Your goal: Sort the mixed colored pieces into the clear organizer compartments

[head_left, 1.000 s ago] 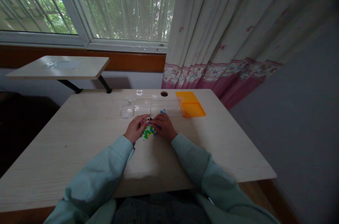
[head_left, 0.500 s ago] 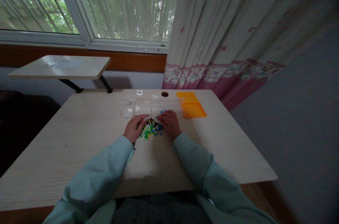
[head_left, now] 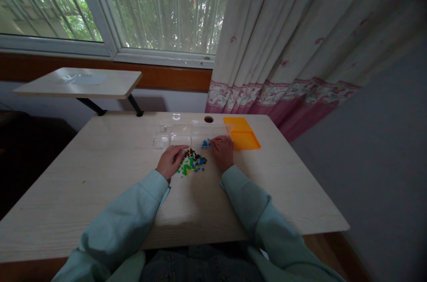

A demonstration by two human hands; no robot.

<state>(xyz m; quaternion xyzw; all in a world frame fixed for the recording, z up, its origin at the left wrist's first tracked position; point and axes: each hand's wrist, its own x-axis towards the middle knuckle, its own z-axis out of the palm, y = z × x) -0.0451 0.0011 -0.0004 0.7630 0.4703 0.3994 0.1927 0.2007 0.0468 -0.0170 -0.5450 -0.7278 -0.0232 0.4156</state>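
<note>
A loose pile of small plastic pieces [head_left: 189, 164], green, yellow, blue and dark brown, lies on the table between my hands. My left hand [head_left: 169, 162] rests at the pile's left edge, index finger stretched over its far side and thumb apart from it. Beyond the pile stands a clear compartment box [head_left: 180, 130]. Several blue pieces [head_left: 206, 143] sit in one of its near compartments. At that compartment is my right hand [head_left: 223, 151], its fingertips pinched together right by the blue pieces. What the pinch holds, if anything, is too small to make out.
An orange two-part tray [head_left: 245, 139] lies right of the clear box. Behind the box is a round hole [head_left: 208, 119] in the table [head_left: 116, 193]. A raised shelf [head_left: 116, 86] stands at the far left, and a curtain [head_left: 253, 59] hangs behind on the right.
My right hand has moved from the pile's right side, up and to the right, to the compartment with blue pieces. My left hand has stayed nearly in place.
</note>
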